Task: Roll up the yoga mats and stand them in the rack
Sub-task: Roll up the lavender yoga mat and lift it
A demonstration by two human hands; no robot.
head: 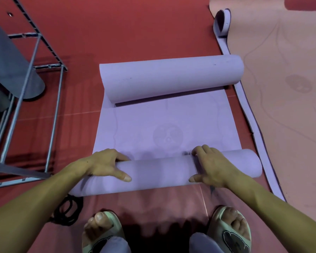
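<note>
At the far left a grey metal rack [35,73] stands on the red floor [117,33], with a rolled grey mat [11,57] leaning inside its frame. A coil of black cord [67,210] lies on the floor just beside the person's left forearm. The left hand [104,163] rests on the near roll [162,172] of the purple yoga mat [166,125], fingers curled over the roll's far side and thumb stretched along its top. The mat lies in the middle of the floor, flat between two rolled ends: the near roll under both hands and a thicker far roll [171,77] lying apart from them. The right hand [212,165] grips the same near roll, fingers bent over it and thumb pointing toward the left hand. Below, two feet in pale sandals [230,232] stand just behind the roll. To the right, a second purple mat [244,110] runs along the edge of a pink mat [290,88], its far end curled.
</note>
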